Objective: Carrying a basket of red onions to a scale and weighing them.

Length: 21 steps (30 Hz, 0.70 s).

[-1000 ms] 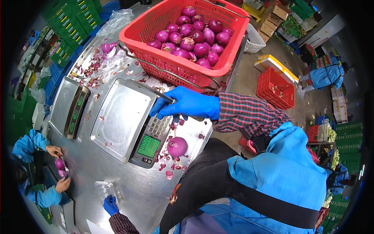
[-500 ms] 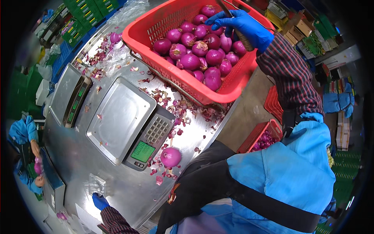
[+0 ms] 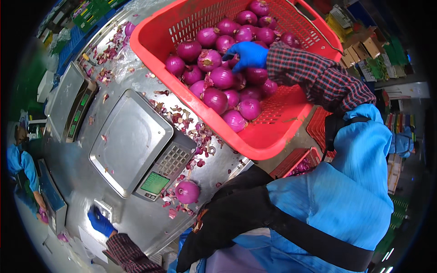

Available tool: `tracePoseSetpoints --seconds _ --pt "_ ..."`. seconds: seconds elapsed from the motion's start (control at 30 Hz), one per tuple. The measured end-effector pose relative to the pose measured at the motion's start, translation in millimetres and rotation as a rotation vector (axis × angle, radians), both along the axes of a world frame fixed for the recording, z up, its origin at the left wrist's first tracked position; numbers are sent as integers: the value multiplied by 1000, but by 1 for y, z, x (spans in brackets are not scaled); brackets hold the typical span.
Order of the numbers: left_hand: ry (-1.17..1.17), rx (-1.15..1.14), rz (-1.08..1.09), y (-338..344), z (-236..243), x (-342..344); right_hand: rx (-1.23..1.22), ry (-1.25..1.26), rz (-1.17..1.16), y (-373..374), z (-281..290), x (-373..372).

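A red slatted basket (image 3: 207, 109) full of purple-red onions (image 3: 215, 100) stands at the table's far right. My right hand (image 3: 250, 55), in a blue glove, reaches into it with fingers and thumb closed round an onion, which the glove mostly hides. My left hand (image 3: 101, 221), also in a blue glove, is at the near left. It is closed at the edge of a clear plastic tray (image 3: 105, 208); its fingertips are partly hidden. A single peeled onion (image 3: 187, 192) lies beside the scale (image 3: 127, 141), whose metal pan carries only skin scraps.
Onion skins (image 3: 182, 119) litter the metal table between scale and basket. A second scale (image 3: 73, 107) stands to the left. Another person's sleeve (image 3: 28, 168) shows at the far left. Below the table edge, on the right, is a red crate (image 3: 296, 163) of onions.
My right hand has let go of the basket's handle, which now leans to the far right side, and has gone down among the onions. The basket's near end has come closer.
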<state>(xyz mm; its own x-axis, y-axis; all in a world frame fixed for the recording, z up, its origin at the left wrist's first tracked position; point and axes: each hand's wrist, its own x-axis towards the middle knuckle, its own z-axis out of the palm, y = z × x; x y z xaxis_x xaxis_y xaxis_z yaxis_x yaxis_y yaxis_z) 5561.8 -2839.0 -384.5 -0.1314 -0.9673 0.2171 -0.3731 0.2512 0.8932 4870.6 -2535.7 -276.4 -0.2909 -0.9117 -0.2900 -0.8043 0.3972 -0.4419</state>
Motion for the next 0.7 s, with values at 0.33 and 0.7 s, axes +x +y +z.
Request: tracePoseSetpoints --seconds 0.33,0.7 --pt "-178 18 -394 74 74 -252 -90 -162 -94 7 -39 19" --pt "-518 -376 -544 67 60 -233 -8 -65 -85 -9 -45 37"
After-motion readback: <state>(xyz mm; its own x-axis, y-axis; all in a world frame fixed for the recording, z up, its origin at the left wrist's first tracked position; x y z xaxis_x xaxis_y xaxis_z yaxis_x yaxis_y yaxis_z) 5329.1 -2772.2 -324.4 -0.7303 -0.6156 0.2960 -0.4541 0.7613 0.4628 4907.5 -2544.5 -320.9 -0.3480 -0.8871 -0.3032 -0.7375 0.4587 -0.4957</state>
